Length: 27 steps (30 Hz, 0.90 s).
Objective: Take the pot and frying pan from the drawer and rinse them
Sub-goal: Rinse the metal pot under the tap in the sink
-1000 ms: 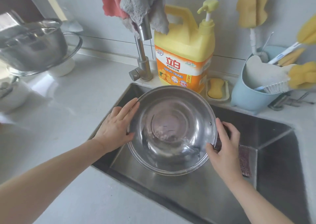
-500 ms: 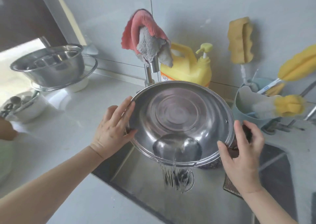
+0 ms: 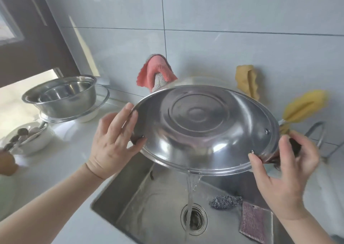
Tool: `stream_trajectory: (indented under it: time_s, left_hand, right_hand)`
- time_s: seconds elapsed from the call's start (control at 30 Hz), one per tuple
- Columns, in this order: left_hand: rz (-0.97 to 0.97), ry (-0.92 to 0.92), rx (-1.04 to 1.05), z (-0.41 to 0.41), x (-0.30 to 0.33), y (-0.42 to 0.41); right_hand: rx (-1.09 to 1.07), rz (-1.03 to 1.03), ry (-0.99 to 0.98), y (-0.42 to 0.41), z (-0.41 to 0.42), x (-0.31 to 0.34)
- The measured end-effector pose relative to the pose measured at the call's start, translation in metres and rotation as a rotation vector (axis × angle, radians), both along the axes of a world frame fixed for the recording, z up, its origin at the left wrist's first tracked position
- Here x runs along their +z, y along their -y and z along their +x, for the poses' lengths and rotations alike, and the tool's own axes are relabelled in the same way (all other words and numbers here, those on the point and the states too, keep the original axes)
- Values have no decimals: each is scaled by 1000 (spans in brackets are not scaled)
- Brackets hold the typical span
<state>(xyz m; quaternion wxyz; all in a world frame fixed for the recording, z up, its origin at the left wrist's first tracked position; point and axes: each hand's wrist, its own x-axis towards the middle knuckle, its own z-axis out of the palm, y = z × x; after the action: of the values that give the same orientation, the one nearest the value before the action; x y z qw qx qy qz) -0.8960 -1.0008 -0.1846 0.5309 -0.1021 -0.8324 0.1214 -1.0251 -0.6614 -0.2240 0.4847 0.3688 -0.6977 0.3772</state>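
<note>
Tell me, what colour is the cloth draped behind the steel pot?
Coral pink cloth, grey underside; head view.

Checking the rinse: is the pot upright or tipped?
Tipped: the pot leans toward the camera, water pouring off its rim into the sink.

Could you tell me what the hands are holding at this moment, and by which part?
Both hold the steel pot, tipped over the sink: the left hand at its left rim and handle, the right hand on its dark right handle.

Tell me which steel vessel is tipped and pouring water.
The wide pot gripped by both hands over the sink; the steel bowls stacked on the left counter sit upright.
</note>
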Motion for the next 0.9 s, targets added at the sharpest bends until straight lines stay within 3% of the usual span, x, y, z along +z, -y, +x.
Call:
stream_trajectory:
  time_s: [0.27, 0.43, 0.7, 0.9]
  left_hand:
    - [-107, -185, -31, -3, 50, -1]
    - [-142, -264, -23, -7, 75, -2]
    - [-109, -251, -19, -11, 66, -4]
    - [-65, -214, -23, -9, 52, -4]
  right_hand:
    - [-75, -39, -159, -3, -4, 53]
    - [-148, -47, -142, -7, -6, 82]
    - [-109, -48, -238, -5, -15, 75]
    - [-45, -32, -206, -6, -12, 60]
